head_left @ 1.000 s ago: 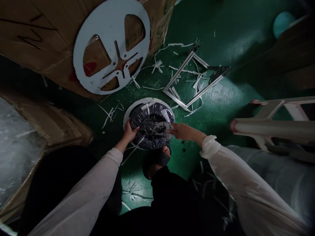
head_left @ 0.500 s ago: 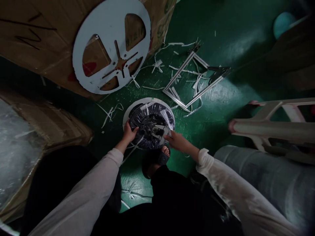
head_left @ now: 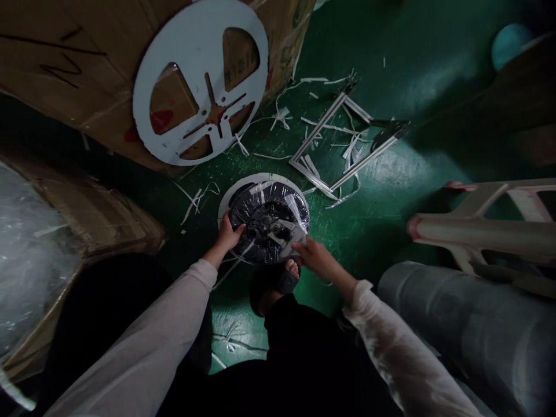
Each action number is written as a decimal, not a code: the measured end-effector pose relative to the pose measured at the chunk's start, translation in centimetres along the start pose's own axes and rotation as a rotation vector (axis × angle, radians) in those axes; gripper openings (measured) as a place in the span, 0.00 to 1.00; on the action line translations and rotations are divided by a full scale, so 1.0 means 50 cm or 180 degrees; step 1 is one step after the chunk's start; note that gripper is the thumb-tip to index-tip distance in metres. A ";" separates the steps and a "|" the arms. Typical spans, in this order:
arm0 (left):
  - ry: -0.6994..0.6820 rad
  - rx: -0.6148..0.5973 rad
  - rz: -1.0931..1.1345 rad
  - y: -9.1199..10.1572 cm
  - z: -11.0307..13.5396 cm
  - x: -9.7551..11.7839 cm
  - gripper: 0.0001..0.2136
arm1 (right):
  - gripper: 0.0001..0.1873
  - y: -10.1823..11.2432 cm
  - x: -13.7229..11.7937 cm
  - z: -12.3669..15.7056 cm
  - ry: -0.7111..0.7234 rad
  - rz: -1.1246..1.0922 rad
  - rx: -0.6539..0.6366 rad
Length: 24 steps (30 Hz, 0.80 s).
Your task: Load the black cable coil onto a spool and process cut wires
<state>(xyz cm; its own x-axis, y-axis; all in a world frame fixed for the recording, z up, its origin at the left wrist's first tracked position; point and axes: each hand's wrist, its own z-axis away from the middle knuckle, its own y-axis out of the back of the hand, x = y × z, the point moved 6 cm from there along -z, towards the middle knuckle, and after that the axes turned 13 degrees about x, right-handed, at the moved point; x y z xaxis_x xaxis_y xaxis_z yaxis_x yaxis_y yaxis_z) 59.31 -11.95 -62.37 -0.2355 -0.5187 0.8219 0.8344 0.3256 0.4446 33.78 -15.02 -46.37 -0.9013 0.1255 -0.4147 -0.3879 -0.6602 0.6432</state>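
A coil wrapped in shiny black plastic film (head_left: 256, 246) rests on a white round disc (head_left: 226, 200) on the floor, close to my foot. My left hand (head_left: 228, 233) grips the coil's left side, thumb on top. At the coil's hub lies a flat grey bracket-shaped piece (head_left: 295, 234) with a round end near the centre. My right hand (head_left: 310, 250) has its fingers closed on the outer end of that piece, at the coil's right edge. Dark hub parts show in the coil's middle, too dim to make out.
A large white cut-out disc (head_left: 178, 139) leans on a cardboard box (head_left: 104, 116). Beyond the coil lie a metal profile frame (head_left: 319, 130) and scattered white strap scraps (head_left: 281, 117). A white plastic stool (head_left: 473, 231) and a grey cylinder (head_left: 434, 301) are at right; another carton (head_left: 117, 214) is at left.
My right hand and the grey piece's outer end have shifted slightly to the right and down. My left hand keeps its grip, and the coil stays in place.
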 end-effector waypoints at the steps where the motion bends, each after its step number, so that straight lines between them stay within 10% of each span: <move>1: 0.0018 -0.0009 -0.0010 0.000 -0.001 0.000 0.35 | 0.11 0.024 0.004 -0.010 0.0096 0.0110 -0.0056; 10: 0.0085 0.0067 0.0061 -0.002 -0.002 -0.007 0.36 | 0.16 0.102 -0.036 -0.126 0.1089 0.1502 -0.0679; 24: 0.0066 0.0101 0.0130 0.001 0.006 -0.009 0.35 | 0.16 0.097 -0.067 -0.136 0.0998 0.1818 -0.1008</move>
<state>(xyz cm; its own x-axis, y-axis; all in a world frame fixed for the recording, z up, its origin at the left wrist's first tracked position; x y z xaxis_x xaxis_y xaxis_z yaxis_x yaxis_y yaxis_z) 59.31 -11.46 -62.57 -0.1910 -0.5205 0.8322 0.8269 0.3715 0.4222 36.21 -23.69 -46.26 -0.8304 -0.4900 -0.2653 0.2443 -0.7481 0.6170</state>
